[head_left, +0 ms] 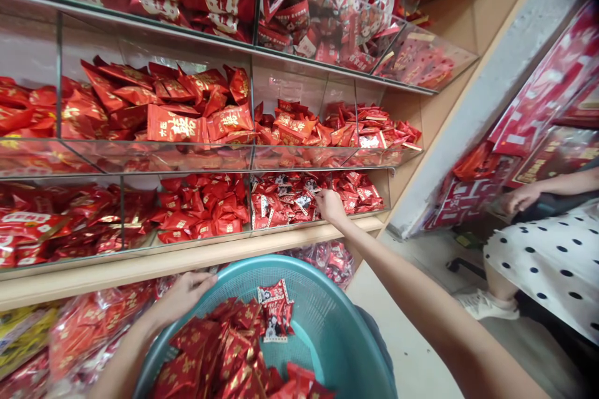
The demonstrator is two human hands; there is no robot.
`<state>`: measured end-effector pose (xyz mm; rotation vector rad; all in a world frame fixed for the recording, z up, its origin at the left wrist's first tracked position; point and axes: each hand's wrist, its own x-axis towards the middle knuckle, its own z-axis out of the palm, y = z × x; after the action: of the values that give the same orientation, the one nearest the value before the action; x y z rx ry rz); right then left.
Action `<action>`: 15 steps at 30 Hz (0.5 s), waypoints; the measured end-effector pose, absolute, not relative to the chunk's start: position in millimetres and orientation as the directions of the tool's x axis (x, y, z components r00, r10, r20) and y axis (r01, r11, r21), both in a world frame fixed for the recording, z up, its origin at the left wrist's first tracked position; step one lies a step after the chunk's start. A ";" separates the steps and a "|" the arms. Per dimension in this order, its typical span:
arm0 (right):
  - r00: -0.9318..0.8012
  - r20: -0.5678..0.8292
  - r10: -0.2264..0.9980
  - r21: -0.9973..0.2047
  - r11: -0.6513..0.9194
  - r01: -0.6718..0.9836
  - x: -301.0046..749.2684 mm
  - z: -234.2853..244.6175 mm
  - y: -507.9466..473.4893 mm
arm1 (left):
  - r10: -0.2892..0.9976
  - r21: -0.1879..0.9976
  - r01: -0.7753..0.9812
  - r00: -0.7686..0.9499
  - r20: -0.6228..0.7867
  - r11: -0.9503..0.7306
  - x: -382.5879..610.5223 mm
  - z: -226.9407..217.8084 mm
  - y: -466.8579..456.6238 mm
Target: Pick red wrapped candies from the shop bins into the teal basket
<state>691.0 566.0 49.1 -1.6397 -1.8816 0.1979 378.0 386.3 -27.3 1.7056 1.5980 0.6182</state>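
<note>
A teal plastic basket (327,274) sits low in front of me. My left hand (185,294) is closed at its left rim, with the thumb side toward the shelf. Inside lie several red packets with gold print (234,349) and a few small red-and-white wrapped candies (276,312). My right hand (331,207) reaches into a lower shelf compartment, fingers pinched on a small wrapped candy (306,201) among a heap of similar ones (276,204). The fingertips partly hide what they hold.
Clear dividers split the shelf (196,254) into compartments of red packets (178,124). Bagged sweets (88,324) lie beneath the lowest board. At right, a seated person in a polka-dot garment (547,255) has a hand (521,197) near red packaging (472,199).
</note>
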 end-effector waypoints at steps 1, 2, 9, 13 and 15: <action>-0.027 0.363 0.931 -0.494 0.217 0.842 691.5 48.8 566.6 | 0.985 0.763 0.646 0.121 -0.124 0.017 378.6 -26.7 386.3; -0.025 0.373 0.928 -0.492 0.221 0.842 692.1 48.7 567.1 | 0.984 0.763 0.646 0.121 -0.127 0.019 379.0 -26.4 386.4; -0.084 0.413 0.907 -0.518 0.310 0.797 702.5 56.9 552.2 | 0.988 0.780 0.626 0.115 -0.107 0.012 377.0 -29.0 385.7; -0.136 0.425 0.895 -0.654 0.408 0.637 710.1 70.3 520.5 | 0.986 0.792 0.609 0.101 -0.131 0.042 377.5 -29.1 384.7; -0.166 0.430 0.887 -0.712 0.446 0.541 712.4 77.3 500.1 | 0.985 0.795 0.604 0.098 -0.144 0.056 377.7 -29.4 384.9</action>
<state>712.4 500.1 77.3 -1.2130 -1.8394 0.5074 377.7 384.9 -29.4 1.6341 1.5917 0.6481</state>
